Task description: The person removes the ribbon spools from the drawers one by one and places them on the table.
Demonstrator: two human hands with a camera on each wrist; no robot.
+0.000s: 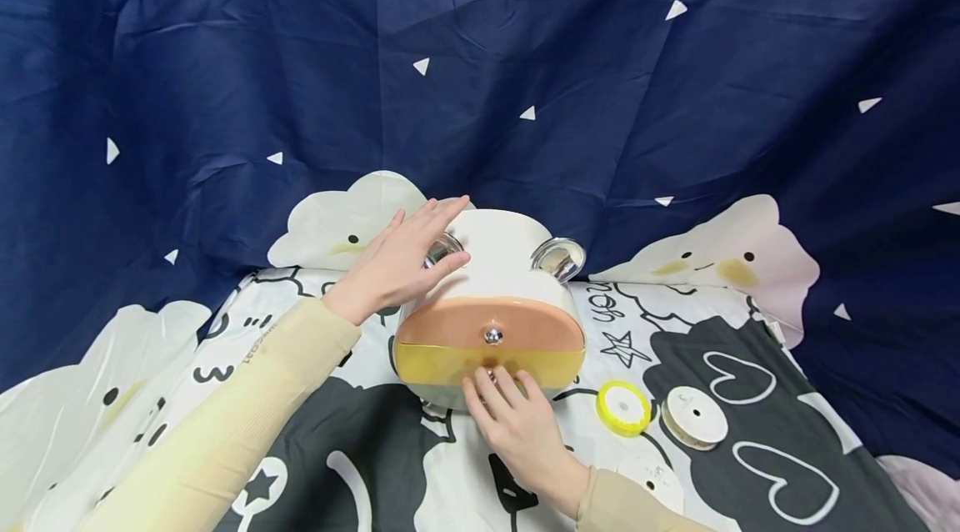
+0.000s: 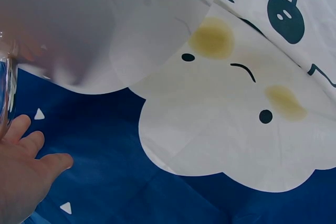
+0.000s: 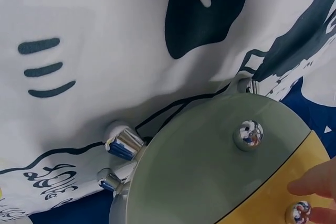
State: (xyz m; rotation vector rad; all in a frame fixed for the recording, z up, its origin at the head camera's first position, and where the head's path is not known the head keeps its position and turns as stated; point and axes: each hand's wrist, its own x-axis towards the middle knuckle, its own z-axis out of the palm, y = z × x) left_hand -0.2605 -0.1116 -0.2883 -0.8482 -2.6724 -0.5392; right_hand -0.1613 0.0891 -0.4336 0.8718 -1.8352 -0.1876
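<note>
A rounded white drawer box (image 1: 501,253) stands upright with orange, yellow and green drawer fronts, chrome knobs and chrome ring ears. My left hand (image 1: 408,257) lies at its upper left, over the left ear, fingers stretched out and thumb apart. In the left wrist view, that hand (image 2: 23,174) appears beside a chrome ring. At the front, my right hand (image 1: 521,428) has its fingertips around the knob (image 3: 299,212) of the yellow drawer (image 3: 283,190). Below the yellow front in the head view sits the green drawer (image 3: 205,161), partly hidden by the right hand.
Right of the box lie a yellow-rimmed spool (image 1: 624,408) and a white spool (image 1: 694,417). Another white spool (image 1: 652,482) is nearer, beside the right sleeve. A patterned black-and-white cloth (image 1: 375,440) covers the surface; a navy curtain (image 1: 480,40) hangs behind.
</note>
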